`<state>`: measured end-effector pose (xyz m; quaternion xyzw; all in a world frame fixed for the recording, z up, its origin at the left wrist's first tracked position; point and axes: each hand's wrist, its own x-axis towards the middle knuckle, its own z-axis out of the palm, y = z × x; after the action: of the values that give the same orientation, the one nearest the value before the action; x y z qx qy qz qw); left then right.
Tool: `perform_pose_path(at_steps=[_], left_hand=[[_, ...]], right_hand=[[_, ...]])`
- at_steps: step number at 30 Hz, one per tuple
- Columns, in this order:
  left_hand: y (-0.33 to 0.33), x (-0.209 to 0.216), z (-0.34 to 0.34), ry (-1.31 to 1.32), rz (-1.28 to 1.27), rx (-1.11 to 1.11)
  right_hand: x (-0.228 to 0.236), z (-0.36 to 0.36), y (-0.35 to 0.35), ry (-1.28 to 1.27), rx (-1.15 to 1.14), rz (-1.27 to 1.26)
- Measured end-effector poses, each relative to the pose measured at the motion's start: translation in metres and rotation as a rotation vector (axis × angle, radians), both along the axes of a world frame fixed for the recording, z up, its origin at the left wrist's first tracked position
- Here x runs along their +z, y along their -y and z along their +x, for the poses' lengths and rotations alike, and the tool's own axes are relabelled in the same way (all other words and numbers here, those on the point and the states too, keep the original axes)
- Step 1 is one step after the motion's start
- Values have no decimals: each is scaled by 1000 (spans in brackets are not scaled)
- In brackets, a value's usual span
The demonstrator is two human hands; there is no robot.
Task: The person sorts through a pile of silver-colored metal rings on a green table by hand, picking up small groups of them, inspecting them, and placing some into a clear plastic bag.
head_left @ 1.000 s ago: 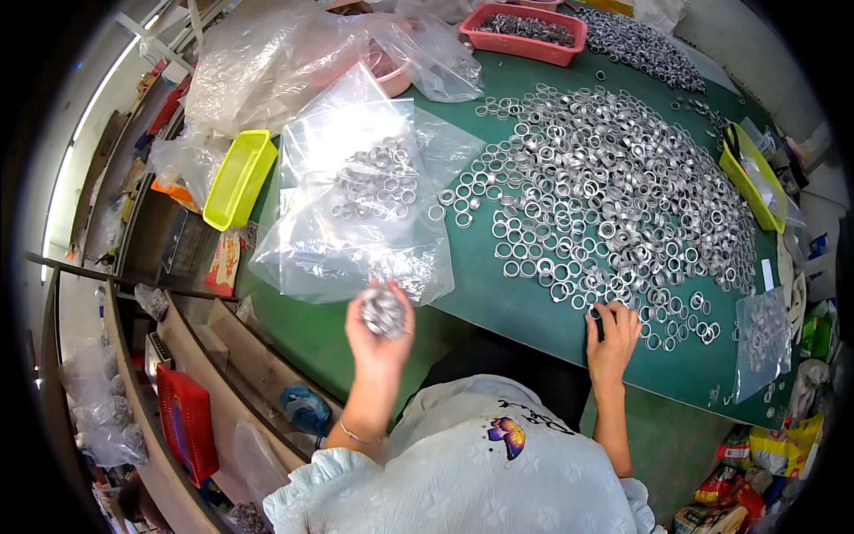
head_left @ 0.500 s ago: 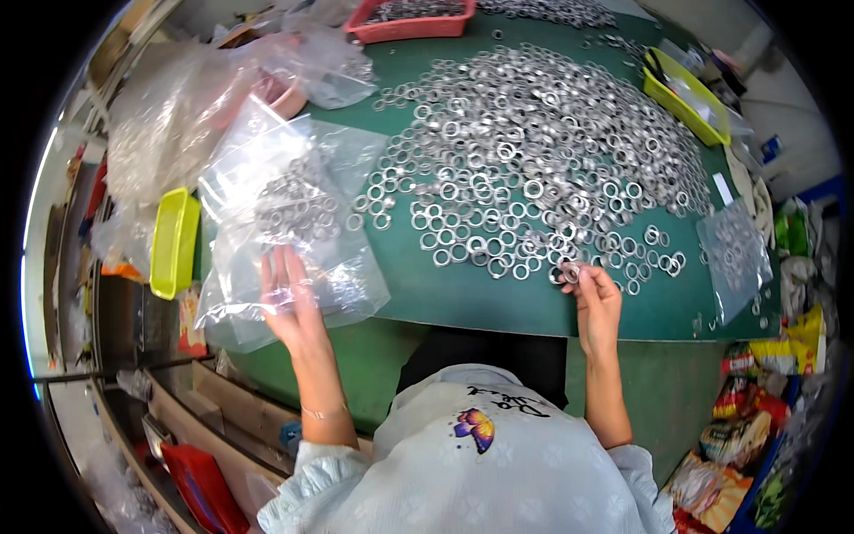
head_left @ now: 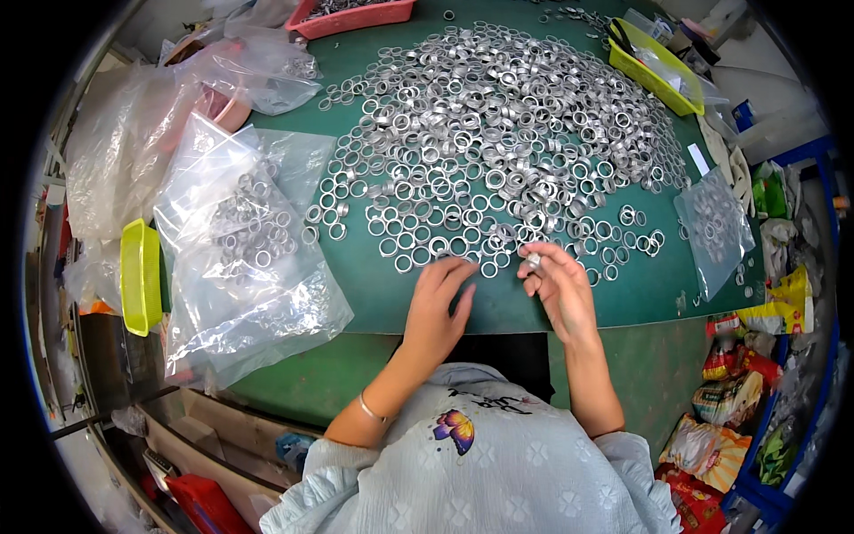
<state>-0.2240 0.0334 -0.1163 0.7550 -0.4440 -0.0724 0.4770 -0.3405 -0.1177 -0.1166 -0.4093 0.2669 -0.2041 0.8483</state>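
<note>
Silvery metal rings (head_left: 498,133) lie in a wide heap on the green table (head_left: 391,303). At the heap's near edge, my left hand (head_left: 438,307) has its fingertips over the front rings, thumb apart from the fingers; no ring shows in its grip. To its right, my right hand (head_left: 565,289) pinches a metal ring (head_left: 534,261) between thumb and fingers, just above the table. Left of the heap lies a clear plastic bag (head_left: 267,307) with several rings inside, which neither hand touches.
A small bag of rings (head_left: 712,218) lies at the table's right edge. Yellow-green trays stand at far right (head_left: 654,76) and left (head_left: 140,278). A pink tray (head_left: 356,16) sits at the back, more plastic bags (head_left: 120,160) at left. Shelves with packets (head_left: 712,445) flank the right.
My left hand has left the plastic bag and moved right to the heap's front edge. My right hand has shifted slightly left, still pinching a ring. The view has shifted too.
</note>
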Motion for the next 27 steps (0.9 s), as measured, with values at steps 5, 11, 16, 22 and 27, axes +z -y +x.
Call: perform_pose_path(at_steps=[5,11,16,22,27], left_hand=[[52,-10,24,236,198,71],[68,-23,32,232,200,25],[52,-15,31,-618,-114,2],[34,9,11,-1736,-478,-273],[22,3,8,-1887,-572,-363]], right_hand=[[4,28,11,-421,45,-995],[-13,27,28,-385,-57,-1154],[-6,12,34,-165,-33,-143],[7,10,8,-73,6,-453],[18,23,-5,-64,106,-488]])
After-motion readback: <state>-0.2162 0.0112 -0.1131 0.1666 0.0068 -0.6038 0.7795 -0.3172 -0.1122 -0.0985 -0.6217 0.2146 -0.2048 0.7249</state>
